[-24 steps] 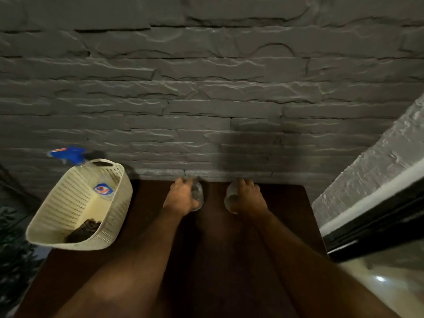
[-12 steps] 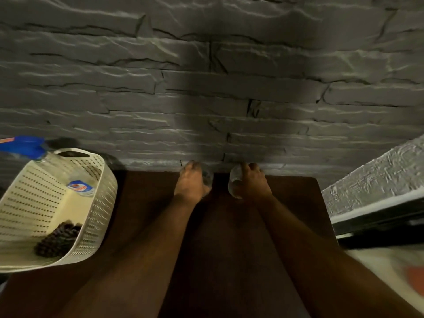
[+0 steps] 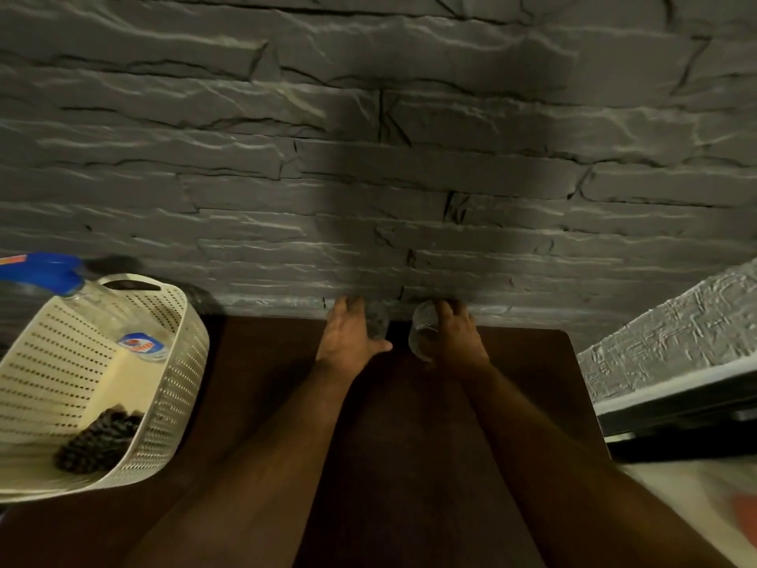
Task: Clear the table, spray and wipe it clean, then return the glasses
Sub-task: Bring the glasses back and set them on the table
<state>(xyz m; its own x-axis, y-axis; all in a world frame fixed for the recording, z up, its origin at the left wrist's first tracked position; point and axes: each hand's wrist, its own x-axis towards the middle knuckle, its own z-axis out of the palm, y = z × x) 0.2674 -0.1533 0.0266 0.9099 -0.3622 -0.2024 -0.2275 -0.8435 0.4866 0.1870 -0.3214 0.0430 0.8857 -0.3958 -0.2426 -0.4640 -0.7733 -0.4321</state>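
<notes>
The left hand [image 3: 352, 338] curls around a clear glass [image 3: 377, 319], thumb toward 3 o'clock. The right hand [image 3: 452, 340] grips a second glass [image 3: 422, 332]. Both sit at the table's [image 3: 262, 362] 12 o'clock edge, by the stone wall [image 3: 368, 157]. At 9 o'clock, a basket [image 3: 180, 362] holds a spray bottle [image 3: 102, 313].

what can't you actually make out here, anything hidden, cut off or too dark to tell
- Left glass, head view: mostly behind the left hand; contents unreadable.
- Right glass: its base is covered by the right hand, so resting or lifted is unclear.
- Spray bottle: nozzle cut off by the left edge; label too small to read.
- Dark bundle in the basket: too dim to identify.
- Reddish shape: blurred, cut off by the right edge.
</notes>
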